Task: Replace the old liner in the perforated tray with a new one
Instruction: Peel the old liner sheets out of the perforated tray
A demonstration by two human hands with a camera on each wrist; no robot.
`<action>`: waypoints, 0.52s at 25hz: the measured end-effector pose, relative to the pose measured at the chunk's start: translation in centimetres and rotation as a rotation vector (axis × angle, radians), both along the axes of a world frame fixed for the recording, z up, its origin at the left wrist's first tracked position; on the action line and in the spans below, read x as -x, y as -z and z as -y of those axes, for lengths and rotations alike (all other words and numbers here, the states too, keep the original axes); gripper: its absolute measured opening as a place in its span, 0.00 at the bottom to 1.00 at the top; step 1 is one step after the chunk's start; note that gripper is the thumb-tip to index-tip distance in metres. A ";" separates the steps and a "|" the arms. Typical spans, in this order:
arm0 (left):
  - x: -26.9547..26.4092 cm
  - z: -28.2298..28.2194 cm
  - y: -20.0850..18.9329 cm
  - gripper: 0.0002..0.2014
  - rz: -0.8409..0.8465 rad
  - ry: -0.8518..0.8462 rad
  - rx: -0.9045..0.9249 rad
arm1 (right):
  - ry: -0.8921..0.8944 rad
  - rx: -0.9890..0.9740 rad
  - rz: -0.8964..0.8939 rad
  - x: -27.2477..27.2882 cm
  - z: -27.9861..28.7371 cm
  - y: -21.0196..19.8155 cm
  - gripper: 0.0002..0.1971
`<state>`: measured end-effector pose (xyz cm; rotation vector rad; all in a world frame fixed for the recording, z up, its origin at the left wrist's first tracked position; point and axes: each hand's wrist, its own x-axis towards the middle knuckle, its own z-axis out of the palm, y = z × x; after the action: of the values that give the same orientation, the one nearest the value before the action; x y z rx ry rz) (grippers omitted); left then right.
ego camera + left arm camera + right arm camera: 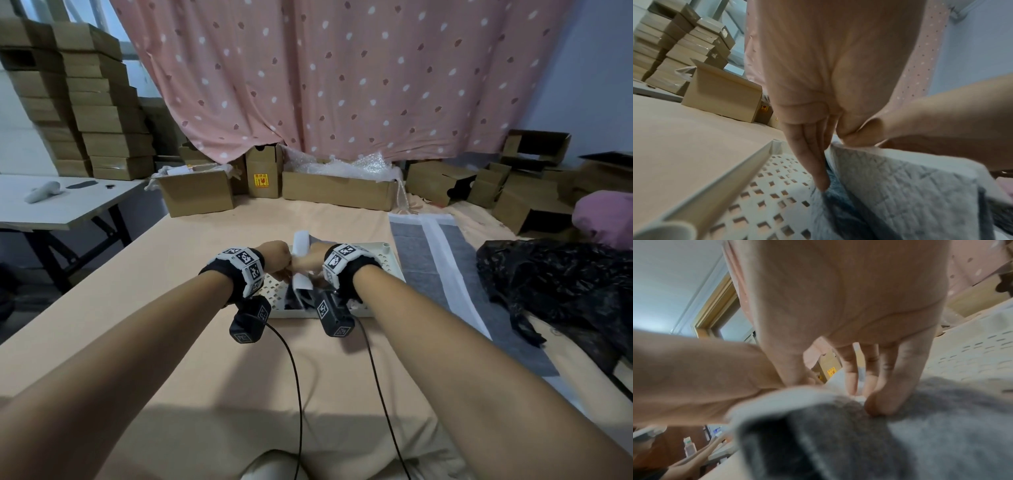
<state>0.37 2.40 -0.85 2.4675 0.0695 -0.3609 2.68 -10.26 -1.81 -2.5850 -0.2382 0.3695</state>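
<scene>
A white perforated tray lies on the peach-covered surface in front of me. The old liner, grey with a white edge, is bunched up and lifted off the tray floor between my hands. My left hand pinches its white edge, with the fingers pointing down along the liner over the bare tray holes. My right hand grips the same bundle from the right, its fingers curled onto the grey cloth. A flat new liner lies just right of the tray.
A crumpled black plastic bag sits right of the new liner. Open cardboard boxes line the far edge under a pink dotted curtain. A white side table stands at the left, with stacked boxes behind it.
</scene>
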 end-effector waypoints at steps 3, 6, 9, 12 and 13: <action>-0.2 0.5 -0.3 0.17 0.050 -0.024 -0.066 | 0.116 -0.075 -0.049 0.1 2.3 -1.1 0.35; -0.4 1.3 0.2 0.09 0.022 0.013 -0.270 | 0.167 -0.027 -0.058 0.1 5.5 -1.2 0.26; -0.7 2.2 0.3 0.12 -0.018 0.024 -0.263 | 0.139 -0.044 -0.117 0.9 6.4 -0.1 0.15; 0.5 3.6 -0.1 0.11 -0.023 0.081 -0.419 | 0.107 -0.071 -0.079 0.7 6.4 0.7 0.10; 1.0 4.0 -0.2 0.14 -0.008 0.107 -0.498 | 0.092 -0.047 -0.051 0.5 6.4 0.9 0.13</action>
<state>-0.65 -1.64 -0.62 2.9698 0.0334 -0.4415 2.18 -16.68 -2.68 -2.5267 -0.1078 0.3905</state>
